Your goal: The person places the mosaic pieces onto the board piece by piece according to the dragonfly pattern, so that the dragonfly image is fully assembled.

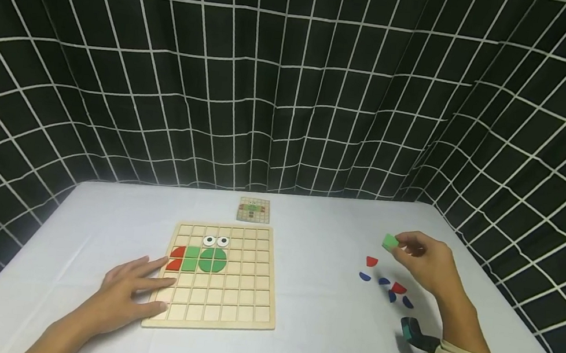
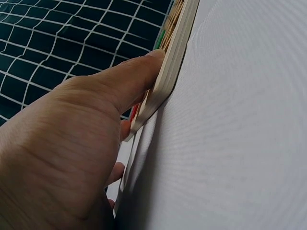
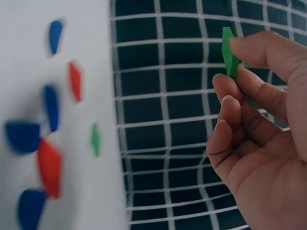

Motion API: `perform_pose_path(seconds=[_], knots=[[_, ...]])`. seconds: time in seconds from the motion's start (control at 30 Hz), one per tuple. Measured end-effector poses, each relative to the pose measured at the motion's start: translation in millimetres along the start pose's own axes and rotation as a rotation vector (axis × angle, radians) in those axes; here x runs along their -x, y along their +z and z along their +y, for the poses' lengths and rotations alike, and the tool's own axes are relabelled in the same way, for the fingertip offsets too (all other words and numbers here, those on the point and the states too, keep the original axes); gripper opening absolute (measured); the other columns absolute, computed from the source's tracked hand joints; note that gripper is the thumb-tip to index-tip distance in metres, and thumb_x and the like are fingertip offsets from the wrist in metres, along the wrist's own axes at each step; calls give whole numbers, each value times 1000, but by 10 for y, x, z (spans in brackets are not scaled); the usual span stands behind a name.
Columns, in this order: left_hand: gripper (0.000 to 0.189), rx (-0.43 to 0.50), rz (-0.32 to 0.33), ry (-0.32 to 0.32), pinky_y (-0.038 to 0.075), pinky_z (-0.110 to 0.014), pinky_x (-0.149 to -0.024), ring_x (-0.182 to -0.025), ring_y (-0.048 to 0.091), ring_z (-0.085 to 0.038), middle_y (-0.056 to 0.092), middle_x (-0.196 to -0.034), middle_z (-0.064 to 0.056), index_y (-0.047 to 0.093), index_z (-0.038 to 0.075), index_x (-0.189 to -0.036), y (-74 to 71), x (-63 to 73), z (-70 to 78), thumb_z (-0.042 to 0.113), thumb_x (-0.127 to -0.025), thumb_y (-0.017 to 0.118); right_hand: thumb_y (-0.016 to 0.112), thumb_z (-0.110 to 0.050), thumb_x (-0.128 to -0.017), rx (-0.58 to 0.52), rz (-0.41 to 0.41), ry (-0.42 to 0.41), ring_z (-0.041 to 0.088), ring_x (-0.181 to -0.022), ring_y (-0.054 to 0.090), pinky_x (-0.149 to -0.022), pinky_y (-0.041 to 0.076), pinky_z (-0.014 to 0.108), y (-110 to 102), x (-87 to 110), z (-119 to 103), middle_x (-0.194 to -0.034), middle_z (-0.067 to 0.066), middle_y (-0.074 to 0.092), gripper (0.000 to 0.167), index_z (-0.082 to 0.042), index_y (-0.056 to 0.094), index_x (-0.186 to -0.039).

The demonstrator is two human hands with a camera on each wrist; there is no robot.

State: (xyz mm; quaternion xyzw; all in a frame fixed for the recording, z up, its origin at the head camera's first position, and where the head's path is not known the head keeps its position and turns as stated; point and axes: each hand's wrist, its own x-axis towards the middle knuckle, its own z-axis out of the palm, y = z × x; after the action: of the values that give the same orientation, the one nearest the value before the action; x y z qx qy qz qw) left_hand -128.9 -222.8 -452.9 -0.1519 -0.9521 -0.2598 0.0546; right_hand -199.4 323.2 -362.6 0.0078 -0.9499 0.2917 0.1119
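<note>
Thumb and fingers of my right hand (image 1: 422, 262) pinch a light green square tile (image 1: 389, 242) above the table, at the right; in the right wrist view the tile (image 3: 230, 51) is seen nearly edge-on. My left hand (image 1: 125, 292) rests with spread, extended fingers on the left border of a wooden grid board (image 1: 227, 298). On that board lie red quarter-round tiles (image 1: 176, 258), light green squares (image 1: 191, 259), a darker green circle of quarter pieces (image 1: 213, 260) and two round eye pieces (image 1: 215, 241). The left wrist view shows the thumb (image 2: 139, 72) on the board's edge.
Loose blue half-round pieces (image 1: 365, 276) and red pieces (image 1: 371, 262) lie below my right hand. Another green piece (image 3: 96, 140) shows in the right wrist view. A small pattern card (image 1: 254, 210) lies behind the board. Black gridded curtains (image 1: 252, 80) surround the white table (image 1: 320, 309).
</note>
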Motion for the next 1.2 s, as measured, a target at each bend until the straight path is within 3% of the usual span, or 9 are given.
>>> perform_pose_path(seconds=[0.17,0.4,0.63,0.8,1.03,1.2], knots=[[43,1,8,0,15,-60,-103,-134,29,-37,46,-143,0,67,38,-111,-1,15,-11,56,-72,70,67,-32,-84,2,67,-105,20,-87,52,-63,46,21,-68,66,-279,-92,7,65,30,-11,66,-106],[43,2,14,5,15,-60,-102,-134,29,-37,46,-143,0,66,38,-111,1,16,-18,56,-72,70,74,-17,-78,-41,173,-294,10,-78,52,-62,45,17,-76,159,-629,-84,0,67,20,-14,69,-97],[43,5,15,16,16,-58,-102,-134,30,-37,46,-142,0,67,37,-111,9,14,-13,55,-72,70,77,-10,-73,-65,205,-425,8,-79,52,-66,46,15,-22,221,-929,-85,-4,68,23,-15,70,-94],[43,6,15,14,15,-59,-102,-134,30,-38,46,-142,0,67,37,-111,6,16,-15,55,-72,70,76,-5,-72,-157,213,-537,8,-78,51,-66,44,15,40,216,-1137,-83,-5,67,23,-15,69,-92],[43,6,13,9,15,-59,-103,-134,29,-37,46,-143,1,66,38,-111,21,14,-31,57,-72,69,76,-3,-71,-236,184,-607,10,-76,52,-67,45,21,247,180,-1430,-82,-7,67,22,-14,69,-89],[44,5,13,8,15,-59,-102,-134,29,-37,46,-142,0,66,38,-111,16,13,-17,57,-72,70,76,-9,-72,-237,140,-599,9,-76,53,-67,48,25,439,176,-1610,-83,-6,67,19,-13,70,-89]])
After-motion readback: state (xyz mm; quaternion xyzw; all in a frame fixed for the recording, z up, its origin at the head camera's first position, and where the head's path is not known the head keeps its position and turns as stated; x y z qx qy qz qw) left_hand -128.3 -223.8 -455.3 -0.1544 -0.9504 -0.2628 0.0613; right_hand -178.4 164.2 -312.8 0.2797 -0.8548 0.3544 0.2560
